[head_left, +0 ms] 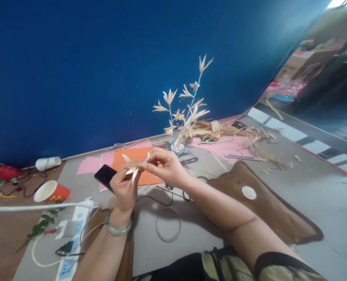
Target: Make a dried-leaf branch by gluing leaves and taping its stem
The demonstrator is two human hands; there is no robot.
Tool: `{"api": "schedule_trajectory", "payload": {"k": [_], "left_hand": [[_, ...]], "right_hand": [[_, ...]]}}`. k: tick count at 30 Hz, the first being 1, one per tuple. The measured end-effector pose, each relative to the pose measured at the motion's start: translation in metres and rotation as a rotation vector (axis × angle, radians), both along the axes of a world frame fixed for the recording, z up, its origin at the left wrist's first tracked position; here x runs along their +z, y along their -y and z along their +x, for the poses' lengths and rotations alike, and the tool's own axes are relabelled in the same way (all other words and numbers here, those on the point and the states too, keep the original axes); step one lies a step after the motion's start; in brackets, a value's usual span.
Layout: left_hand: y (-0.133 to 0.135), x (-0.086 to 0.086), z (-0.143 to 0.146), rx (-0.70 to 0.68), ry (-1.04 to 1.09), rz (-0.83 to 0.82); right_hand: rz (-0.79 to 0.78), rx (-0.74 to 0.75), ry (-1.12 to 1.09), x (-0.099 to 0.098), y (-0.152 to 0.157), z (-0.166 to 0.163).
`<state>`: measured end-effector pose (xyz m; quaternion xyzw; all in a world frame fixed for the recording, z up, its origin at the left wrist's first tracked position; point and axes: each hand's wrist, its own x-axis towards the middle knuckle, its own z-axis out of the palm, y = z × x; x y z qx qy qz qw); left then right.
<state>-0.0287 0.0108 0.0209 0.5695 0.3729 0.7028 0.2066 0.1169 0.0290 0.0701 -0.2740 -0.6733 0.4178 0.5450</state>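
Note:
My left hand (125, 187) and my right hand (164, 166) meet above the table, both pinched on a small pale straw flower (135, 166) with pointed petals. A green bangle (117, 228) sits on my left wrist. Behind the hands stands a tall branch of similar straw flowers (188, 105) on a pale blue stem, set in a small base (177, 147). A black phone (105, 175) lies just beyond my left hand on orange paper (132, 156).
Loose straw (249, 136) and pink paper (220, 148) lie at the back right. A red paper cup (52, 192), a white roll (48, 163), a power strip (74, 230), a wire ring (168, 224) and a brown mat (264, 199) surround me. A blue wall (103, 70) stands behind.

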Motion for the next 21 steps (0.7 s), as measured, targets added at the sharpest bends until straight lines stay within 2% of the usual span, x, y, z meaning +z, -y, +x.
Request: {"api": "schedule_trajectory", "payload": {"k": [9,21], "left_hand": [[0.0015,0.0017,0.0015,0.075,-0.04,-0.048],[0.0047,0.0,0.0003,0.085,-0.184,0.094]], "right_hand": [[0.036,0.002,-0.034,-0.0025,-0.0011,-0.0022],[0.086,-0.06,0.044,-0.0035,0.0,-0.0018]]}}
